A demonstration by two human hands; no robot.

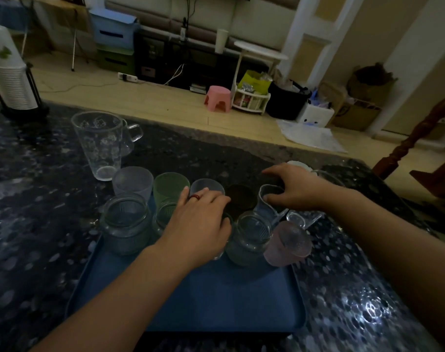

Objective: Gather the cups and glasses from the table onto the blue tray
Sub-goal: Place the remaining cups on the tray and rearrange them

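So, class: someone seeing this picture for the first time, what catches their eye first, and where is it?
Two bare arms reach over a flat blue plastic tray crowded at its far end with glasses. The left hand rests among them, while the right hand holds a small clear glass pitcher at the tray's far right corner. A tall clear glass mug stands apart on the dark speckled table, far left.

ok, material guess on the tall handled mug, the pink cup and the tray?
Tall handled mug: clear glass, likely; the table shows through, faint printed pattern. Pink cup: frosted and translucent, plastic or frosted glass, can't tell. Blue tray: opaque matte, no glare, probably plastic.
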